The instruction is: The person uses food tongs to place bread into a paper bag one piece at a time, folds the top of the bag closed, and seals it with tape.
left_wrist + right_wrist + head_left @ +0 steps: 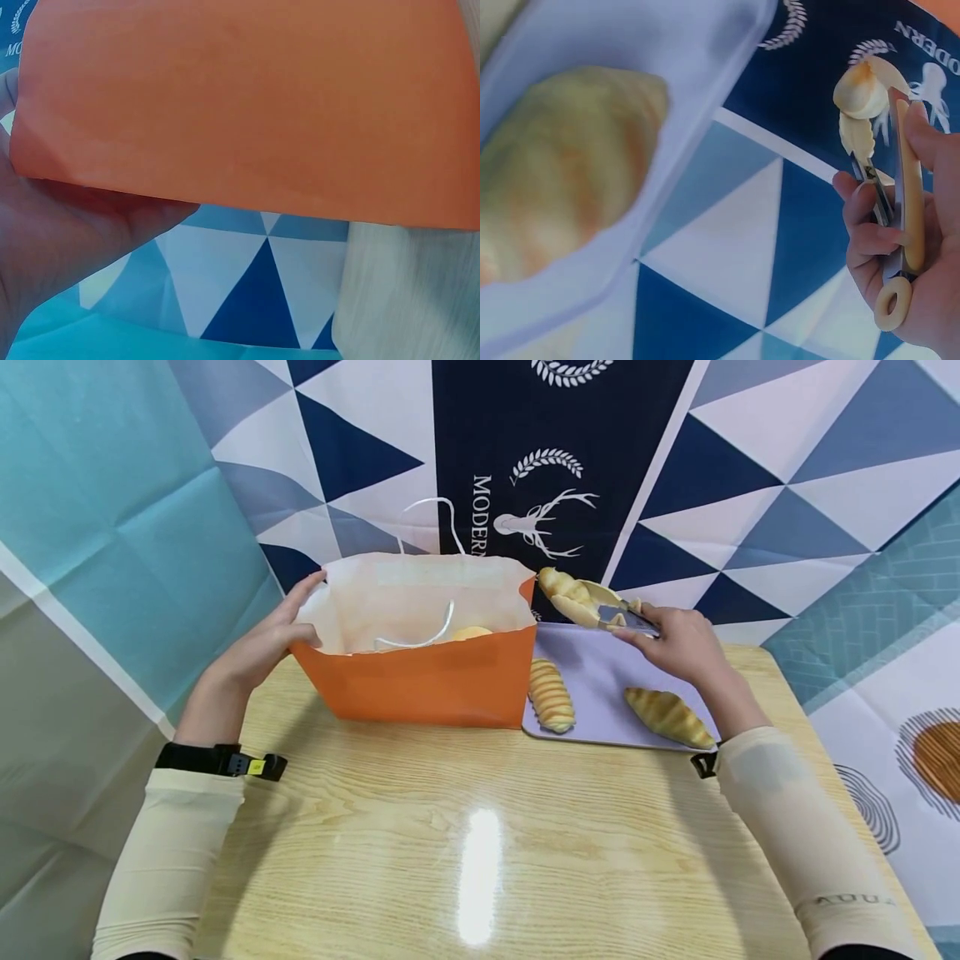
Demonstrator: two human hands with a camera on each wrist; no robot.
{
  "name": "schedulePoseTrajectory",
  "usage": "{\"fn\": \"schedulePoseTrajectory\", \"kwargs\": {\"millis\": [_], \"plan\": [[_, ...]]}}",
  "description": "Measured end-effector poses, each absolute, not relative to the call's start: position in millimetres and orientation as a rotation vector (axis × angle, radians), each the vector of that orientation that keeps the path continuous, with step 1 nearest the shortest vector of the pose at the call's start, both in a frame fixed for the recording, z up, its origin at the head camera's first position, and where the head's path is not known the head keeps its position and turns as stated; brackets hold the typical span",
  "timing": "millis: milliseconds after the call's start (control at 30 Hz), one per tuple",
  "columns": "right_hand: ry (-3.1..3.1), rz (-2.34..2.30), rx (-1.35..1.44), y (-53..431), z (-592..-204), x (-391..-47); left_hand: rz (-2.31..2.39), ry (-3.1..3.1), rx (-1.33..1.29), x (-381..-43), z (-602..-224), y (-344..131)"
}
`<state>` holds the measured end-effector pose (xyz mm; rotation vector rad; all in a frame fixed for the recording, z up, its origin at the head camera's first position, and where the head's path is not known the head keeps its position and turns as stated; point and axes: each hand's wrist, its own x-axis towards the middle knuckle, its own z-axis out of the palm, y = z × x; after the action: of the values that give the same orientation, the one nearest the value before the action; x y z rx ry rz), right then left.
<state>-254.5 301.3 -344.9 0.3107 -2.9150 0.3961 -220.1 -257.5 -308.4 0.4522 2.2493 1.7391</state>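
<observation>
My left hand holds the left rim of an orange paper bag, which stands upright with its white-lined mouth wide. Part of a yellowish item shows inside the bag; the rest of it is hidden. In the left wrist view the bag's orange side fills most of the picture. Off the bag's right side, my right hand grips a pair of tongs with cream tips. A twisted bread roll is pinched between those tips, above the tray and close to the bag's right rim.
A lilac tray lies right of the bag on the wooden table. On it are a striped bread roll beside the bag and a pointed bread roll under my right forearm. White cord handles rise from the bag. A patterned cloth hangs behind.
</observation>
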Motion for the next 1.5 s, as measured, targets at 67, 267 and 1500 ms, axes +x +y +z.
{"fn": "schedulePoseTrajectory", "kwargs": {"millis": [67,267,1500], "plan": [[-2.911,0.404,0.305,300.6,-338.7,-253.6,1.736,2.250,0.452,-220.2,-308.6,-257.6],[-2.840,0.383,0.346,295.5,-321.2,-249.4,1.735,2.250,0.452,-220.4,-309.4,-258.2],[-2.683,0.451,0.651,221.6,-245.7,-206.5,1.756,2.237,0.452,-220.2,-307.8,-257.9]]}}
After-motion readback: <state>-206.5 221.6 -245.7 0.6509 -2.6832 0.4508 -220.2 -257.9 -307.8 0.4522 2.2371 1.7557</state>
